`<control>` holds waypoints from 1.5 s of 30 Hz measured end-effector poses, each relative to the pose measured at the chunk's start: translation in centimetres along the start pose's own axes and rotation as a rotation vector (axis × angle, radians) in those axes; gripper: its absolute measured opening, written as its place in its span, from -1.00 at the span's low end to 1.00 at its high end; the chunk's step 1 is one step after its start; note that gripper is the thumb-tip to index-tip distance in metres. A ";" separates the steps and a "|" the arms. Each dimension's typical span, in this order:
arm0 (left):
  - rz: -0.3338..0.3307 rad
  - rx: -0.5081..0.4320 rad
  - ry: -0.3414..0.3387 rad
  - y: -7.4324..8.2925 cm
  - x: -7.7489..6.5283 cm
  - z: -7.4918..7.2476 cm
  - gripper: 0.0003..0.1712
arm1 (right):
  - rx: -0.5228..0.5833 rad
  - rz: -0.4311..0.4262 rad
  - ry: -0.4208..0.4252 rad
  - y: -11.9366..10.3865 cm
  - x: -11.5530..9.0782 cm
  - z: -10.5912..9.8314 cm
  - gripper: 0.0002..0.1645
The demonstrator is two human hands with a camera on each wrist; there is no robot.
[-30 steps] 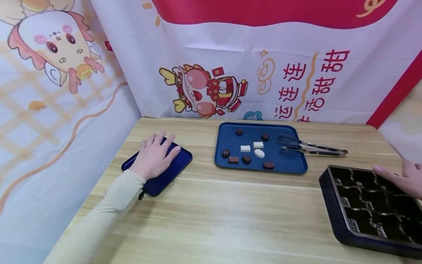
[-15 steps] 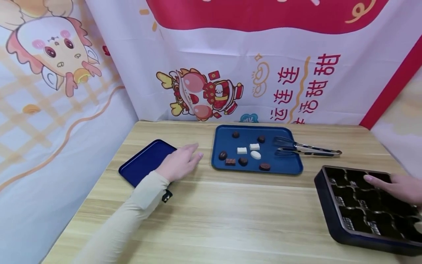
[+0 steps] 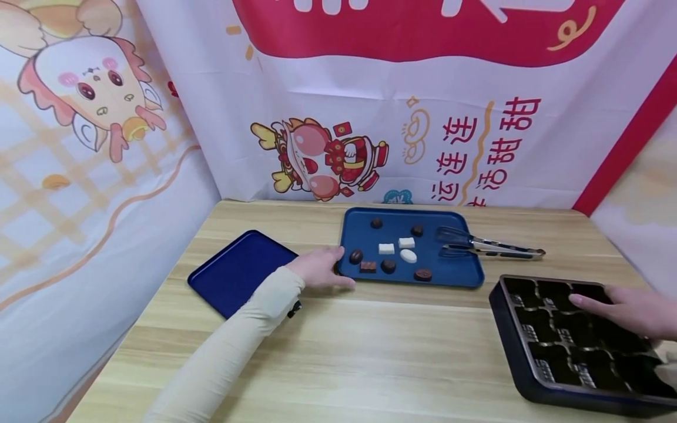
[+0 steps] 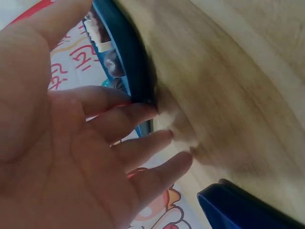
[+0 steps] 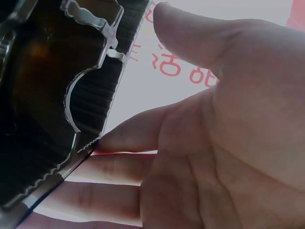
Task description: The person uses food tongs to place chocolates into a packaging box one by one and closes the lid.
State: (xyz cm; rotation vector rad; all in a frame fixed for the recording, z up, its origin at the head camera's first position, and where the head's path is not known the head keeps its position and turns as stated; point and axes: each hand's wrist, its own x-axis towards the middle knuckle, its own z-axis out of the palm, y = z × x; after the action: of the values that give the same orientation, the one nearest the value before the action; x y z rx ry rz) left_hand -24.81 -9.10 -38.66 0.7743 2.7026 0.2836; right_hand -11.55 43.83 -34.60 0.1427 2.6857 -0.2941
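Note:
In the head view my left hand [image 3: 319, 267] is at the left end of a blue tray [image 3: 449, 277] that bears dark chocolates [image 3: 388, 267] and white pieces [image 3: 406, 242]. The left wrist view shows its fingers [image 4: 147, 148] spread and nearly straight, some at the tray's rim. At the right, my right hand [image 3: 634, 311] is by a dark box [image 3: 515, 352] with a divided plastic insert. Its fingers [image 5: 109, 169] lie straight along the box's side in the right wrist view. The thumb [image 5: 190, 36] is raised, apart from the insert.
A dark blue lid-like tray [image 3: 238, 273] lies left on the wooden table [image 3: 370, 352], partly under my left forearm. Metal tongs [image 3: 502, 247] with dark tips rest across the chocolate tray's right rim. A printed cloth [image 3: 328, 76] hangs behind the table.
My left hand has moved right, from above the dark blue lid-like tray to the chocolate tray's left edge. The right hand stays by the box. The head view has shifted slightly.

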 end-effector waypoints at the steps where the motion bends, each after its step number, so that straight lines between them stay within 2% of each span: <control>1: -0.001 0.021 0.014 0.0 0.1 0.1 0.06 | -0.022 -0.020 0.015 -0.1 0.0 0.0 0.25; 5: -0.002 0.064 0.076 0.1 0.4 0.1 -0.06 | -0.087 -0.082 0.053 -0.5 0.1 0.0 0.16; 11: -0.006 0.096 0.117 0.5 0.9 0.1 -0.11 | -0.093 -0.139 0.076 -1.6 0.2 -0.1 0.11; 17: -0.006 0.107 0.145 0.7 1.4 -0.1 -0.33 | 0.015 -0.128 -0.028 -3.1 -0.2 -0.3 0.19; 19: -0.009 0.112 0.147 0.7 1.4 -0.1 -0.37 | 0.062 -0.124 -0.056 -3.6 -0.2 -0.4 0.19; 25: -0.013 0.119 0.152 0.8 1.4 -0.2 -0.40 | 0.096 -0.169 -0.039 -4.8 -0.3 -0.3 0.09; 30: -0.010 0.142 0.138 1.1 1.4 0.3 -0.37 | -0.001 -0.199 -0.027 -5.5 -0.4 -0.3 0.02; 37: -0.033 0.135 0.121 1.4 1.2 0.4 -0.29 | -0.048 -0.269 0.016 -6.8 -0.5 0.1 -0.34; 45: -0.034 0.112 0.109 1.4 1.3 0.3 -0.39 | -0.074 -0.363 0.072 -8.3 -0.6 0.4 -0.26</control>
State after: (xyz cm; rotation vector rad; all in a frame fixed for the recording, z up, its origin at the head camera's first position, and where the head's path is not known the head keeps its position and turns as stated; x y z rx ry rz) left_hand -25.15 -7.21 -38.85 0.7634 2.8520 0.1726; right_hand -12.08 35.66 -33.19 -0.3669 2.7784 -0.3016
